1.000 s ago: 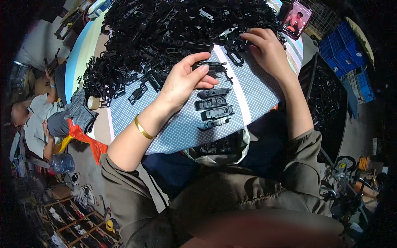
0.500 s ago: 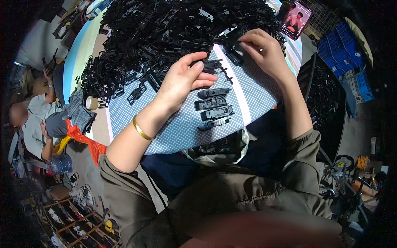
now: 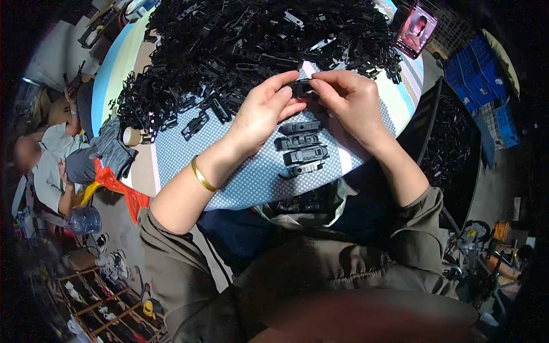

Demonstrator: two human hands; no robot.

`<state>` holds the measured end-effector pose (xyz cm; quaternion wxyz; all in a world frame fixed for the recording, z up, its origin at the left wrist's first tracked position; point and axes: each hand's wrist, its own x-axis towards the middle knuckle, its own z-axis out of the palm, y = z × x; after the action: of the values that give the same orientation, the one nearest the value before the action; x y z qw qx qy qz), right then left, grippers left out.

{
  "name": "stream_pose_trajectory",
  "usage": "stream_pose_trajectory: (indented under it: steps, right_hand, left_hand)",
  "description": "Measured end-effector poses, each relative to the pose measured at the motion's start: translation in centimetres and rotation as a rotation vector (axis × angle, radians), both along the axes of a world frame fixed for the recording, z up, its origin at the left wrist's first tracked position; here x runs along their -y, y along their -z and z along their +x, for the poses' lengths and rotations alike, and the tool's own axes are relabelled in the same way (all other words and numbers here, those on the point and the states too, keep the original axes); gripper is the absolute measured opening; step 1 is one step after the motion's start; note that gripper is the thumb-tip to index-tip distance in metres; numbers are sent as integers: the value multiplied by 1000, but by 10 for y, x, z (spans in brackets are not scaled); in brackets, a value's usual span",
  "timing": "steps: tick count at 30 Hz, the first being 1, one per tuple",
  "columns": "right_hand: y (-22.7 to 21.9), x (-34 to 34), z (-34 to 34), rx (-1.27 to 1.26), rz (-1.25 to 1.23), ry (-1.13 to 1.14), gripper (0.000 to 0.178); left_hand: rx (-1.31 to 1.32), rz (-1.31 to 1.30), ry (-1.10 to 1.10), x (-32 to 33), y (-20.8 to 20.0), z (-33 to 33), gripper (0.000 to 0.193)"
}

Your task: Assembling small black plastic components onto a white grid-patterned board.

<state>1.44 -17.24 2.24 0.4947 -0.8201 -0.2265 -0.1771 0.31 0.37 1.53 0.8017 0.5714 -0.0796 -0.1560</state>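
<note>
Between thumb and fingers, my left hand (image 3: 260,114) grips a small black plastic part (image 3: 301,88) above the dotted cloth (image 3: 240,177). My right hand (image 3: 354,106) meets it from the other side, thumb and forefinger pinched at the part's right end. Whether a separate small piece sits in that pinch is hidden by the fingers. Just below the hands, several similar black plastic parts (image 3: 305,153) lie in a stacked row on the cloth. A large heap of loose black plastic parts (image 3: 229,51) covers the far side of the table.
A lit phone (image 3: 417,31) stands at the far right edge. At right are a black bin of parts (image 3: 449,137) and blue crates (image 3: 480,74). A tape roll (image 3: 131,136) lies at left; another person (image 3: 51,154) sits beyond. A pale bag (image 3: 338,206) hangs below the near edge.
My right hand has come from the heap's right side inward to the part in my left hand. The left hand still holds its part. The phone's picture differs.
</note>
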Motion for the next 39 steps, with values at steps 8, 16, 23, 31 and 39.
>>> stream_pose_trajectory:
  steps: [8,16,23,31,39]
  right_hand:
    - [0,-5,-2,384,-86,13,12]
    - [6,-12,-4,347,5,-24,12]
    - [-14,-2,-8,287,-87,-70,22]
    - [-16,12,4,-505,170,-334,30]
    - [-24,46,25,-475,299,-304,33]
  left_hand:
    - [139,105,-41,1,-4,-4,37]
    - [185,188,-71,0,0,-3,40]
    - [248,188,-125,-1,-9,-4,39]
    - [338,143,14,-8,-21,-7,42]
    - [385,153,132,-8,-25,-9,42]
